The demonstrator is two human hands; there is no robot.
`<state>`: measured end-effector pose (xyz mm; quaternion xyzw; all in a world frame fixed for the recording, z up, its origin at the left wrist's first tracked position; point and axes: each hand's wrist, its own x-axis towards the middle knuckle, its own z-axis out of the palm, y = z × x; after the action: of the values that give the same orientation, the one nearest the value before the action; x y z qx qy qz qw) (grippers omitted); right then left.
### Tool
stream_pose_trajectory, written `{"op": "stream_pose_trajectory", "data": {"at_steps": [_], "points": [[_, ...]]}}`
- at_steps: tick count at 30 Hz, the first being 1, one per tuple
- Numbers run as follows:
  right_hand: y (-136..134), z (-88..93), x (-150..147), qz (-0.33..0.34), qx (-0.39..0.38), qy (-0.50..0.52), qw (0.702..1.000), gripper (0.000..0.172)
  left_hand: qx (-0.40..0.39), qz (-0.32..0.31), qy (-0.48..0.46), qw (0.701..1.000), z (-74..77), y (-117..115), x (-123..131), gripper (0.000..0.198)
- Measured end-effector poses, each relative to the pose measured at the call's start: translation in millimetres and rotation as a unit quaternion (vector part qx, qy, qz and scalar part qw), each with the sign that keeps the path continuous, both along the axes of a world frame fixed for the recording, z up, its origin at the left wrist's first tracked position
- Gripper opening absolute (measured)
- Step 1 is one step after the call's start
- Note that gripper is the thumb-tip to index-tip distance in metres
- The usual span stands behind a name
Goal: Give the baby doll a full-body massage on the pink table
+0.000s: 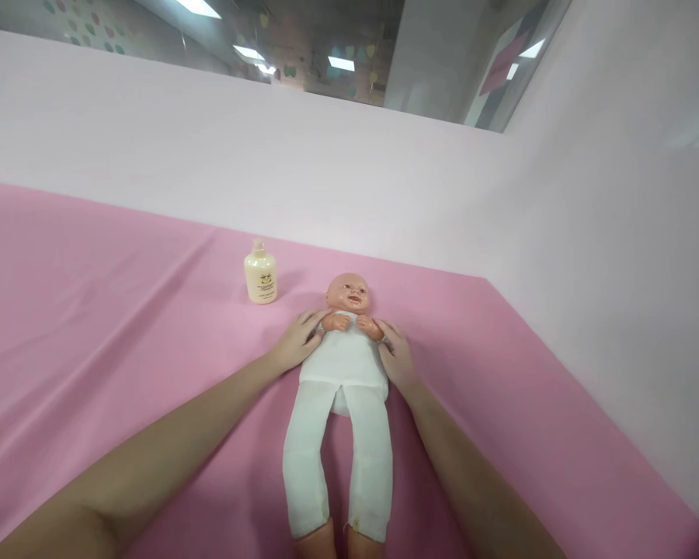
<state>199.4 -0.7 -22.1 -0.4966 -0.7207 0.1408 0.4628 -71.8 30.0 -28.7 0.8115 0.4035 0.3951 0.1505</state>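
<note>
A bald baby doll (343, 365) in a white top and white trousers lies on its back, with its head away from me and its legs towards me. Its two small hands rest on its chest. My left hand (296, 340) holds the doll's upper arm on the left side, fingers near the shoulder and thumb against the body. On the other side, my right hand (397, 357) holds the opposite arm, with its fingertips by the doll's hand and the palm along its side. The doll's feet run out of the bottom edge of the view.
A cream-coloured bottle (261, 278) with a dark printed label stands upright left of the doll's head. Pink cloth (151, 326) covers the surface, with creases at the left. A white wall (210, 147) rises behind and on the right, with a window (326, 46) above.
</note>
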Motion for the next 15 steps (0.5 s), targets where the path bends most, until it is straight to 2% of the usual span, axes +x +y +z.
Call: {"op": "stream_pose_trajectory", "data": {"at_steps": [4,9,12,15], "points": [[0.1,-0.4,0.4,-0.005,-0.002,0.05,0.999,0.059,-0.006,0.002,-0.034,0.999,-0.9,-1.0,-0.7,0.049],[1.0,1.0,2.7,-0.011,-0.024,0.225,0.974,0.054,-0.052,0.027,-0.167,0.984,-1.2,-1.8,-2.6,0.043],[9.3,-5.6,11.3,-0.044,0.001,0.312,0.949,0.056,-0.092,0.05,-0.277,0.955,-4.8,2.2,-5.0,0.042],[26.0,-21.5,26.7,-0.082,0.018,0.369,0.925,0.059,-0.134,0.113,-0.392,0.903,-10.3,11.1,-8.4,0.035]]}}
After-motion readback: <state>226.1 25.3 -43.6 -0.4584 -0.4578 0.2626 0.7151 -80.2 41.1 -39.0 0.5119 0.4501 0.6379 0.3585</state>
